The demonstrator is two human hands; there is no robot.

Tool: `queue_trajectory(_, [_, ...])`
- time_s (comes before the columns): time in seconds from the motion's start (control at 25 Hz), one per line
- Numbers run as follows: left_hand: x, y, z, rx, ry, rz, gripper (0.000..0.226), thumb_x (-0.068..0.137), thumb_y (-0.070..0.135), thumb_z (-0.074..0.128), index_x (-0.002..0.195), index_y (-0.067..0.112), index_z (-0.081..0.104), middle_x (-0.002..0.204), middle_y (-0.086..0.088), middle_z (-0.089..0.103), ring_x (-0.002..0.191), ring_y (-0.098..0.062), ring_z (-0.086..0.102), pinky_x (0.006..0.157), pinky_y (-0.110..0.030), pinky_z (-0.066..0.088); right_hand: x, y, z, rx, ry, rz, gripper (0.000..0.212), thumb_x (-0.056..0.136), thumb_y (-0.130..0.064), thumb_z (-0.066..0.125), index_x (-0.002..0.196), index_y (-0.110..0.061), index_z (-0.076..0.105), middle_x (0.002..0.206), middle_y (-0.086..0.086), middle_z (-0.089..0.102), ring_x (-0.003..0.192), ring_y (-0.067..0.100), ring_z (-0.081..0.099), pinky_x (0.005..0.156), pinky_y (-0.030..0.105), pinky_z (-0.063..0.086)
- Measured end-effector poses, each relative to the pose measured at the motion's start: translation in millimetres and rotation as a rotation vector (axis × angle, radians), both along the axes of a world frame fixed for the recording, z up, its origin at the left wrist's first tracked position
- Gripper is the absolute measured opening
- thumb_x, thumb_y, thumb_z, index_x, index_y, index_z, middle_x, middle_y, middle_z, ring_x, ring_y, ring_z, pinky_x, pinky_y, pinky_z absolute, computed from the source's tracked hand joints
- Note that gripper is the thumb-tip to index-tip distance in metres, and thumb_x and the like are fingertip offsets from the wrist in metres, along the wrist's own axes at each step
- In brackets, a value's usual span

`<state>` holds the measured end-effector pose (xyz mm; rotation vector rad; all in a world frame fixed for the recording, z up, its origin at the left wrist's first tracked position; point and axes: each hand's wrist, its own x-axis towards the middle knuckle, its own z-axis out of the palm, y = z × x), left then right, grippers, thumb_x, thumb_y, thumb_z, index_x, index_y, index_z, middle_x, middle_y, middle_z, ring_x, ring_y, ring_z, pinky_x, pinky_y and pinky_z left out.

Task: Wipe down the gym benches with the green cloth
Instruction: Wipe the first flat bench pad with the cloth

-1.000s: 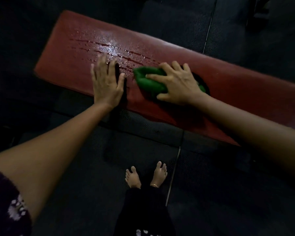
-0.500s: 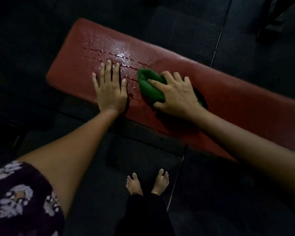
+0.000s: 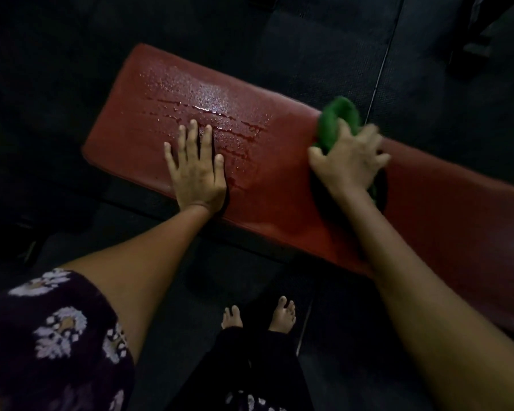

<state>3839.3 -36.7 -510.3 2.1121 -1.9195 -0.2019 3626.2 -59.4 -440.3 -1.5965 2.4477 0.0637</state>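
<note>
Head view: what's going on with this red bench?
A person is wiping a red gym bench. The right hand grips a bunched green cloth near the bench's far edge; it is motion-blurred. The left hand rests flat on the pad, fingers spread. Water droplets and streaks lie ahead of the left hand, not yet wiped.

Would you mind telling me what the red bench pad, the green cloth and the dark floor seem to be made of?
Bench pad: probably vinyl or faux leather, semi-gloss; water beads and runs in streaks rather than soaking in.
Green cloth: looks like soft, matte fabric, perhaps microfibre; it bunches under the right hand, though blur hides the weave.
Floor: likely rubber matting, matte with fine texture and a seam.
</note>
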Motion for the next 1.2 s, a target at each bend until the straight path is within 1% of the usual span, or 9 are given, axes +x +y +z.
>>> queue_trajectory(0.08, [1.1,-1.8,0.2,-0.007,-0.004,-0.014,0.060,0.092,0.040,0.019,0.146,0.016,0.032,0.155,-0.009,0.023,0.144,-0.027,0.015,0.115,-0.048,0.001,27.7,-13.0,-1.4,-0.009,-0.051,0.250,0.066,0.081,-0.052,0.054,0.140,-0.025,0.039,0.139,0.016,0.034,0.128,0.033,0.033,0.100,0.048,0.030])
queue_trajectory(0.16, [-0.4,-2.2,-1.1,-0.006,-0.003,-0.021,0.060,0.092,0.040,0.019,0.146,0.016,0.031,0.155,-0.010,0.022,0.145,-0.027,0.014,0.115,-0.047,0.000,19.8,-11.4,-0.5,-0.008,-0.089,0.347,0.068,0.081,-0.054,0.055,0.142,-0.029,0.038,0.138,0.013,0.036,0.126,0.031,0.035,0.100,0.046,0.031])
queue_trajectory(0.36, [-2.8,-3.0,-2.3,0.007,0.009,-0.018,0.058,0.093,0.038,0.021,0.146,0.015,0.031,0.155,-0.011,0.022,0.145,-0.028,0.014,0.115,-0.048,-0.001,-34.7,28.0,2.3,-0.033,-0.032,-0.230,0.068,0.081,-0.053,0.056,0.141,-0.025,0.040,0.135,0.018,0.038,0.124,0.036,0.036,0.099,0.048,0.032])
queue_trajectory(0.44, [-4.9,-1.8,0.3,0.047,0.036,-0.035,0.058,0.094,0.038,0.022,0.146,0.015,0.030,0.155,-0.011,0.021,0.145,-0.029,0.014,0.115,-0.049,0.000,-9.7,16.6,0.0,-0.032,0.002,-0.262,0.065,0.081,-0.050,0.055,0.138,-0.021,0.042,0.133,0.019,0.040,0.123,0.036,0.037,0.098,0.047,0.031])
queue_trajectory(0.6, [21.0,-8.7,14.1,0.082,0.036,-0.185,0.056,0.092,0.042,0.034,0.138,0.012,0.044,0.144,-0.014,0.041,0.133,-0.032,0.036,0.107,-0.049,0.021,70.7,-18.3,-1.2,-0.038,-0.016,0.088,0.061,0.081,-0.049,0.053,0.135,-0.022,0.045,0.131,0.018,0.041,0.120,0.033,0.039,0.096,0.043,0.031])
queue_trajectory(0.72, [75.3,-33.9,25.1,-0.016,0.058,-0.398,0.055,0.088,0.040,0.039,0.129,0.005,0.050,0.131,-0.016,0.050,0.120,-0.032,0.046,0.101,-0.043,0.029,72.0,-20.4,-1.8,0.030,0.013,0.367,0.067,0.083,-0.052,0.054,0.144,-0.030,0.035,0.137,0.016,0.037,0.124,0.032,0.036,0.096,0.042,0.031])
queue_trajectory(0.88, [147.6,-63.0,12.6,-0.017,-0.009,-0.317,0.060,0.091,0.041,0.035,0.138,0.004,0.040,0.147,-0.017,0.035,0.135,-0.033,0.032,0.112,-0.049,0.017,49.5,-7.7,-1.4,-0.010,0.002,-0.190,0.066,0.085,-0.052,0.052,0.142,-0.023,0.038,0.136,0.019,0.037,0.125,0.036,0.035,0.098,0.048,0.031])
queue_trajectory(0.96, [160.4,-62.3,3.6,0.033,0.032,-0.283,0.065,0.092,0.046,0.028,0.143,0.006,0.034,0.152,-0.014,0.028,0.140,-0.031,0.024,0.113,-0.050,0.016,77.2,-21.7,-1.4,0.007,0.035,-0.260,0.063,0.085,-0.049,0.050,0.139,-0.017,0.040,0.135,0.021,0.037,0.125,0.036,0.034,0.097,0.048,0.030])
queue_trajectory(1.2, [169.5,-62.9,-0.3,0.005,0.153,-0.256,0.058,0.094,0.042,0.030,0.142,0.010,0.038,0.150,-0.010,0.034,0.140,-0.029,0.028,0.107,-0.046,0.029,170.9,-66.0,-3.9,0.025,0.011,0.340,0.067,0.085,-0.052,0.051,0.144,-0.027,0.031,0.138,0.015,0.035,0.127,0.031,0.033,0.099,0.045,0.031])
